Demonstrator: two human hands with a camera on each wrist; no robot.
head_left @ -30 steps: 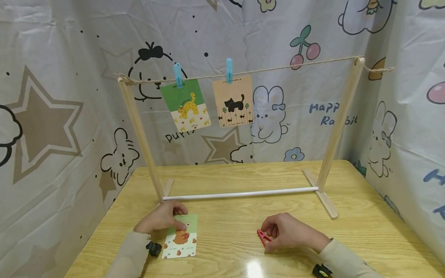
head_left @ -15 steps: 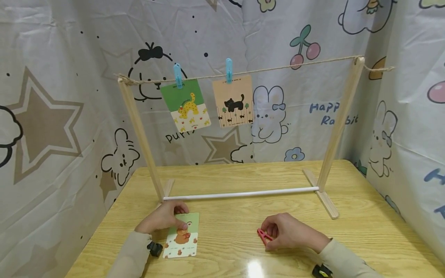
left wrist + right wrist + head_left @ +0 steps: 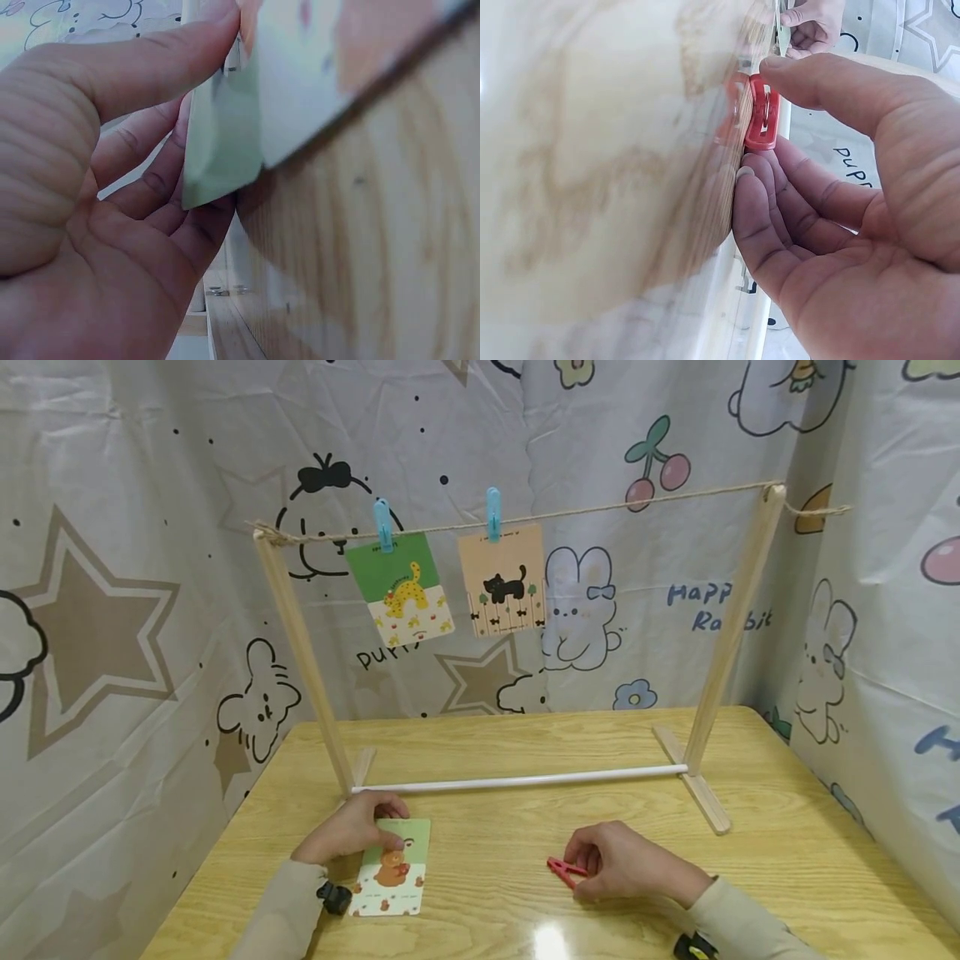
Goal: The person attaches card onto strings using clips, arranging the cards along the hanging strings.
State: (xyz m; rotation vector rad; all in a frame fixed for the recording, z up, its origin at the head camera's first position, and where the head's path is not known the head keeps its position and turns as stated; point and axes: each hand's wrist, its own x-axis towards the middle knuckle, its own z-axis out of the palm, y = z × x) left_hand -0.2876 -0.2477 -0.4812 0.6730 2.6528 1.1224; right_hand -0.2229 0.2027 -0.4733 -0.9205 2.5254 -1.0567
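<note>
On the near left of the table, my left hand pinches the upper part of a green-and-white card with a brown bear on it. The card's green end bends up between thumb and fingers in the left wrist view, while its printed part stays close to the tabletop. To the right, my right hand holds a red clothespin between thumb and fingers, low at the table. That red clothespin shows side-on in the right wrist view, with its reflection in the shiny wood.
A wooden stand with a twine line spans the table behind the hands. Two blue clothespins hold a leopard card and a black cat card on it. A white rod joins the stand's feet. Patterned curtains surround the table.
The red clothespin has turned in my right hand, its far end swinging to the left. The bear card shifted very slightly under my left hand, which stays nearly in place.
</note>
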